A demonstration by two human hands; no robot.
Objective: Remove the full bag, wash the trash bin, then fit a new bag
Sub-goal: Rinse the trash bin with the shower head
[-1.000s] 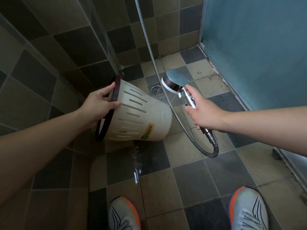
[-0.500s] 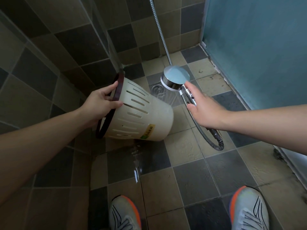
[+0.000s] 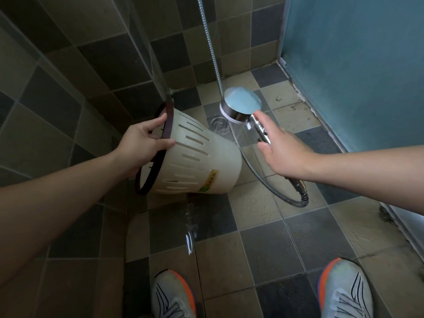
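Note:
A cream slotted trash bin (image 3: 197, 161) with a dark brown rim and a green-yellow sticker is tipped on its side above the tiled floor, mouth toward the left wall. My left hand (image 3: 143, 143) grips its rim, thumb on the outside and fingers inside. No bag is in the bin. My right hand (image 3: 283, 154) holds the chrome handle of a shower head (image 3: 242, 107), fingers stretched along it. The head sits just right of the bin's base, and water sprays down from it near the bin's bottom.
The metal hose (image 3: 270, 191) loops under my right hand and rises up the back wall. A floor drain (image 3: 218, 123) lies behind the bin. Water runs over the tiles (image 3: 190, 228) toward my two shoes (image 3: 174, 294). A teal panel (image 3: 355, 53) closes the right side.
The shower head has risen and tilted, its back now facing up, and my right fingers have stretched out along the handle. The bin stays tipped in my left hand.

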